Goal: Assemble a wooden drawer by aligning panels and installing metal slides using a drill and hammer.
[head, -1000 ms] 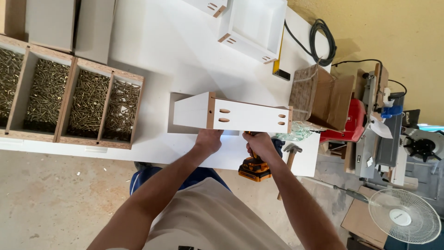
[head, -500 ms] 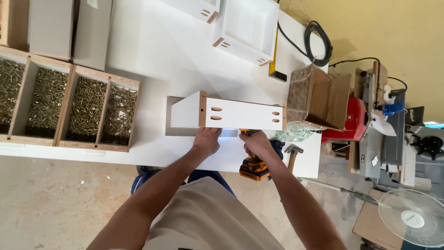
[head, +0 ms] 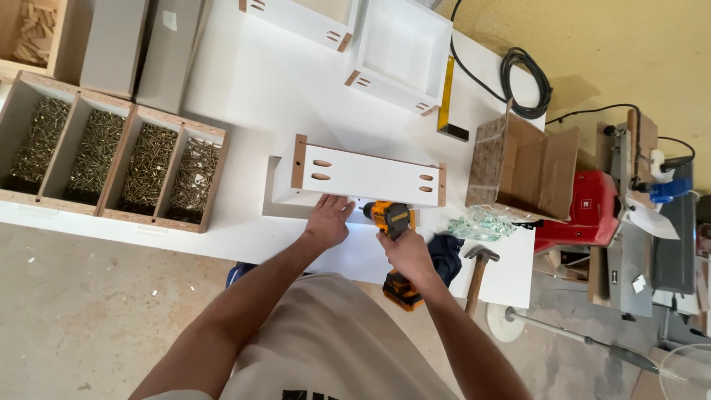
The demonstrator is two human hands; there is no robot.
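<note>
The right hand (head: 406, 252) grips a yellow cordless drill (head: 391, 220); the left hand (head: 326, 221) (fingers spread flat) steadies the white drawer box (head: 366, 176).

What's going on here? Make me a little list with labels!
Place: white workbench
Left hand: flat against the white panel
Right hand: grips a yellow drill pointed at the panel
Left of panel: wooden tray full of screws
Right of panel: open cardboard box
Near drill: hammer at the bench edge
</note>
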